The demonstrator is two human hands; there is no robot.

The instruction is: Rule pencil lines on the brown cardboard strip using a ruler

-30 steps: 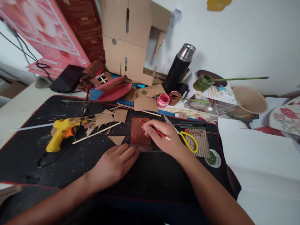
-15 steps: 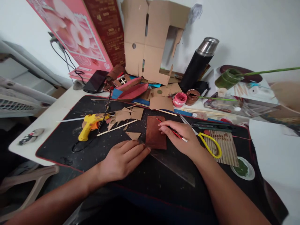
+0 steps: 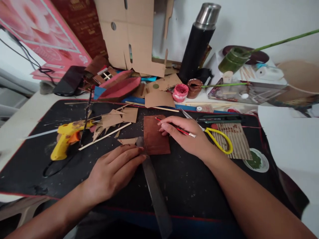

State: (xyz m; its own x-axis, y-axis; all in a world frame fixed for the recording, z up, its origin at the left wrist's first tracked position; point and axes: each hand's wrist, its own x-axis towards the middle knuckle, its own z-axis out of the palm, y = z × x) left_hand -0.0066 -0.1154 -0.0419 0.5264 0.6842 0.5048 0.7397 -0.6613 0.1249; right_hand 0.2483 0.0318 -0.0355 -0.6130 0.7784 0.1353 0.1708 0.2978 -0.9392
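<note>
A brown-painted piece of cardboard (image 3: 155, 141) lies flat on the black mat between my hands. My right hand (image 3: 185, 134) pinches a red and black pencil (image 3: 181, 130), its tip over the upper part of the brown piece. My left hand (image 3: 118, 169) is closed, its fingertips gripping a clear ruler (image 3: 156, 191) near its far end. The ruler slants toward me, with its far end by the left edge of the brown piece. Just beyond my left fingers sits a small cardboard scrap (image 3: 127, 141).
A yellow glue gun (image 3: 65, 136) and cardboard scraps (image 3: 112, 119) lie left. Yellow-handled scissors (image 3: 221, 142), corrugated card (image 3: 238, 137) and a dish of green paint (image 3: 258, 161) are right. Behind stand paint jars (image 3: 180, 92), a black thermos (image 3: 198, 43) and a cardboard sheet (image 3: 139, 63).
The ruler has swung round to point more toward me, its far end now beside the brown piece. My left hand has turned with it. The view has shifted right and closer.
</note>
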